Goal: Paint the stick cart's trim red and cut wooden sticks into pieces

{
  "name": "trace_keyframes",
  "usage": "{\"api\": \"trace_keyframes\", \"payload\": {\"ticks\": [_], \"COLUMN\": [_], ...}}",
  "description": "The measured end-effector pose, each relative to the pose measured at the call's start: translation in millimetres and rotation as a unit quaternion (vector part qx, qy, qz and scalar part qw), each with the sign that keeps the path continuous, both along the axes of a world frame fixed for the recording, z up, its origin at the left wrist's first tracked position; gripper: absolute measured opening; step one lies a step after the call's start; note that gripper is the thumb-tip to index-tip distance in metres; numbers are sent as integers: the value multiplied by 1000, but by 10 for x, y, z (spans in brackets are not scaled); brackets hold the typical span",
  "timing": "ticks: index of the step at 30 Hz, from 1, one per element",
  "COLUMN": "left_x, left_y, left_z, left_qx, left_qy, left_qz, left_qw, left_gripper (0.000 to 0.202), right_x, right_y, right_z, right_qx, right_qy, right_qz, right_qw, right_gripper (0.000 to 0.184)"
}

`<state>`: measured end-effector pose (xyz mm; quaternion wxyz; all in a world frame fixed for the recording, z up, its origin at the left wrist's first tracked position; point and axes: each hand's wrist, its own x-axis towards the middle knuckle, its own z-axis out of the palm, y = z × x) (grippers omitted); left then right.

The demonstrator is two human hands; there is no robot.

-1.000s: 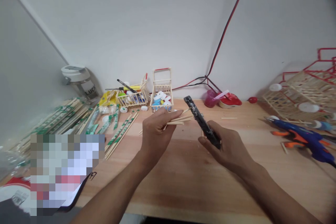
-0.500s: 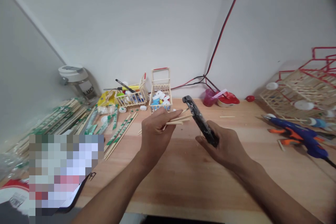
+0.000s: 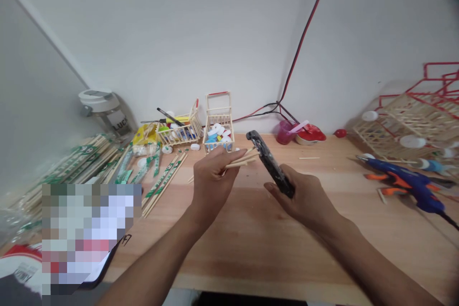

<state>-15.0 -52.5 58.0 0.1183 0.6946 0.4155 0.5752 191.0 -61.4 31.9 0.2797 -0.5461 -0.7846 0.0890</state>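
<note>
Several thin wooden sticks (image 3: 241, 163) are gripped in my left hand (image 3: 214, 179), with its fingers closed and the sticks' ends poking out to the right. My right hand (image 3: 304, 196) is wrapped around a narrow black hand tool (image 3: 269, 165) flecked with white, tilted up to the left. The tool's head is just beyond the stick ends; whether they touch is unclear. On the table behind my left hand stands a small stick-built basket (image 3: 219, 134) of bottle caps. Paper-wrapped chopsticks (image 3: 165, 184) lie left of that hand.
A second stick basket (image 3: 179, 134) holds a pen and caps. At left are bundled chopsticks (image 3: 79, 162), a jar (image 3: 107, 112) and a blurred-out flat item (image 3: 89, 234). A blue glue gun (image 3: 405, 181) lies at right before stacked stick frames (image 3: 416, 110). A pink cup (image 3: 285, 133) stands near the wall.
The black tool and the stick ends have shifted slightly, with the tool's head now a little further left. The whole view has moved slightly. Both grips stay the same.
</note>
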Motion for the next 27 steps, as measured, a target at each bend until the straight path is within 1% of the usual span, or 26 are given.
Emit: {"api": "trace_keyframes", "payload": {"ticks": [6,9,11,13,14,16,17,19,23,27], "left_x": [7,7,4,-6,-13,-34,-44,-62,-64,-45], "left_y": [8,3,3,13,22,47,61,86,105,109], "left_z": [-7,5,15,16,11,-10,-23,-48,-73,-81], "left_qx": [-7,-10,-13,-21,-28,-49,-61,-87,-109,-87], "left_qy": [1,-6,-12,-15,-17,-30,-40,-64,-83,-65], "left_qz": [4,-2,-7,-12,-13,-13,-14,-19,-34,-35], "left_qw": [1000,1000,1000,1000,999,998,997,994,990,993], "left_gripper": [21,19,16,12,12,12,11,12,18,13], "right_x": [0,-4,-3,7,18,48,67,105,149,147], "right_y": [17,26,34,50,61,92,110,145,168,124], "right_z": [-46,-26,8,34,37,19,0,-43,-74,2], "right_qx": [5,-3,-20,-65,-97,-163,-190,-225,-254,-265], "right_qy": [-7,-3,8,44,75,153,188,232,245,246], "right_qz": [-6,-6,1,36,67,128,151,171,176,207], "right_qw": [1000,1000,1000,996,990,966,952,931,919,909], "right_gripper": [37,37,38,38,40,45,50,57,63,63]}}
